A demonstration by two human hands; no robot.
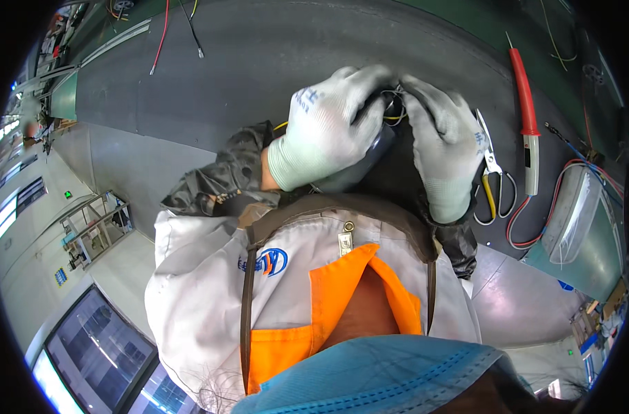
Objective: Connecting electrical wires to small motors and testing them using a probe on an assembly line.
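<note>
My left hand (pixel 332 127), in a white knit glove with dark fingertips, is closed, its fingertips meeting those of the other hand. My right hand (pixel 445 134), gloved alike, is also closed in a pinch. Between them are thin wires (pixel 395 119), one of them yellowish, looping down from the fingertips. What the fingertips press on is mostly hidden. Under my left hand lies a dark, glossy, rounded object (pixel 359 169), largely covered by the glove and too hidden to name. A yellow wire (pixel 281 126) shows beside the left cuff.
Just right of my right hand lie scissors (pixel 492 165) with one yellow-wrapped handle. Beyond them is a red probe (pixel 525 96) with a pointed metal tip and cable. Red and black leads (pixel 161 41) lie on the dark work surface (pixel 245 41) at far left. A clear-wrapped block (pixel 573 214) stands right.
</note>
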